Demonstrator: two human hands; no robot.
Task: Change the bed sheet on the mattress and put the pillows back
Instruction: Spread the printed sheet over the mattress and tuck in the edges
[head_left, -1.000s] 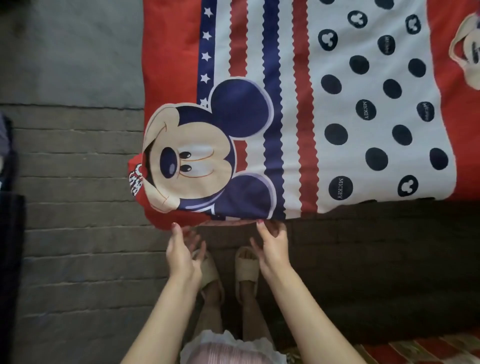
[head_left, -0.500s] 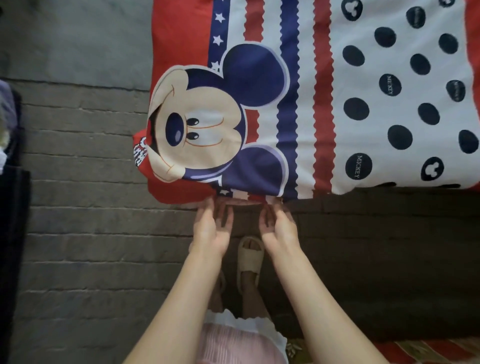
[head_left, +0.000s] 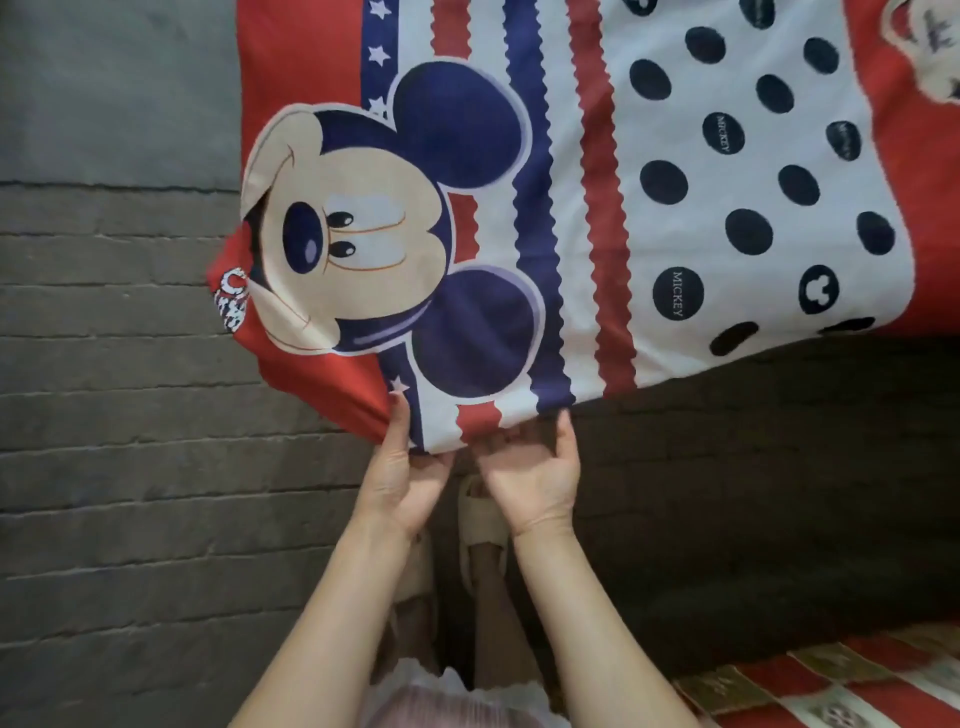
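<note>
head view: both hands at the near hem of the printed bed sheet.

the bed sheet lies spread over the bed, its near edge hanging over the side above a brick floor. left hand pinches the hem, thumb on top; right hand is palm up, fingers curled under the edge. the cloth looks light, soft and limp, so it will likely sag and wrinkle; best taken at hem or corner and pulled taut.
</note>
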